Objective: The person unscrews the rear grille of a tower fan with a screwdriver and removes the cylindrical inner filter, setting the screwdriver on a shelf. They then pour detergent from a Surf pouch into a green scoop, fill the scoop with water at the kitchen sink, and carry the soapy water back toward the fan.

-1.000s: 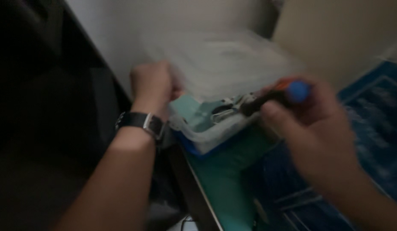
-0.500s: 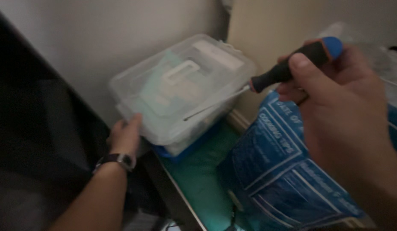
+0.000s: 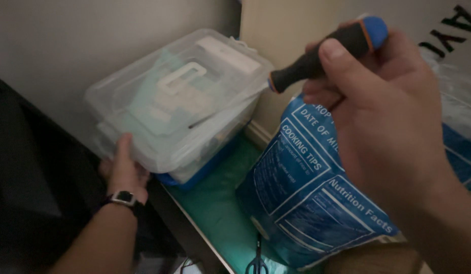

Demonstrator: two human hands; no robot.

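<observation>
The biggest thing in front of you is the blue printed bag [image 3: 306, 203], a soft plastic sack with white lettering that stands slumped at the lower right on a green surface [image 3: 220, 203]. Your right hand partly covers its upper edge.

Next in size is the clear plastic storage box [image 3: 179, 101], left of the bag and up against the pale wall [image 3: 93, 35]. Its lid is shut, with a moulded handle on top, and the whole box sits tilted, the near left corner hanging past the edge of the surface. Pale, blurred contents show through the walls; you cannot tell what they are. A blue base shows under its near edge.

Your right hand [image 3: 392, 122] fills the upper right, fingers wrapped tight around a screwdriver [image 3: 321, 53] with a black grip and blue cap. Its thin shaft points left and down, with the tip over the box lid.

Your left hand [image 3: 125, 170] is pressed against the near left corner of the box, thumb up along its wall, fingers hidden beneath. A dark wristwatch [image 3: 124, 198] sits on that wrist.

Smallest, a pair of black scissors [image 3: 256, 261] lies at the bottom edge, just beside the bag.
</observation>
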